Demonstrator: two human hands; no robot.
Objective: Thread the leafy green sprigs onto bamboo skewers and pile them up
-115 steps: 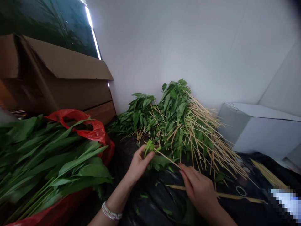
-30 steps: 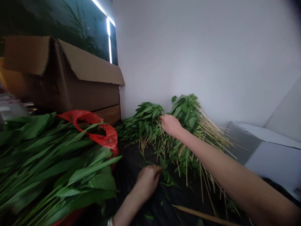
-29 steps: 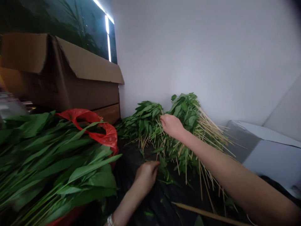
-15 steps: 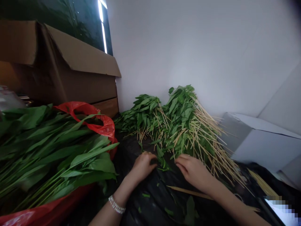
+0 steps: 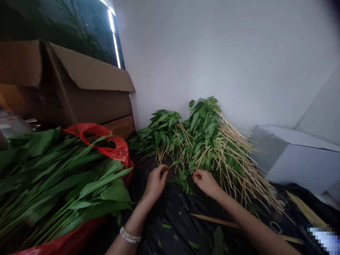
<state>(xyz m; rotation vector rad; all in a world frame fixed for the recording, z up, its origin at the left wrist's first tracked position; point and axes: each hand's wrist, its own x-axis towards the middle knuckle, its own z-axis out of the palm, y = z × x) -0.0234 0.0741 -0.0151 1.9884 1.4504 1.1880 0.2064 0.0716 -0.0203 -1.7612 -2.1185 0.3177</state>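
Note:
My left hand (image 5: 156,182) rests on the black plastic sheet (image 5: 172,219), its fingers pinched on a loose green leaf (image 5: 174,164) at the foot of the pile. Close to its right, my right hand (image 5: 205,181) curls its fingers at the edge of the same loose leaves (image 5: 183,182); what it grips is unclear. Just beyond both hands lies a heap of leaves threaded on bamboo skewers (image 5: 202,141), sticks fanning to the right.
A red plastic bag of long green leaves (image 5: 61,177) fills the left. Behind it stands an open cardboard box (image 5: 79,88). A white box (image 5: 294,152) sits at the right, with a bundle of bare skewers (image 5: 305,209) and a long stick (image 5: 212,220) on the sheet.
My right hand reached out to the skewered heap, then pulled back down beside my left hand. Both hands have now shifted slightly forward to the loose leaves.

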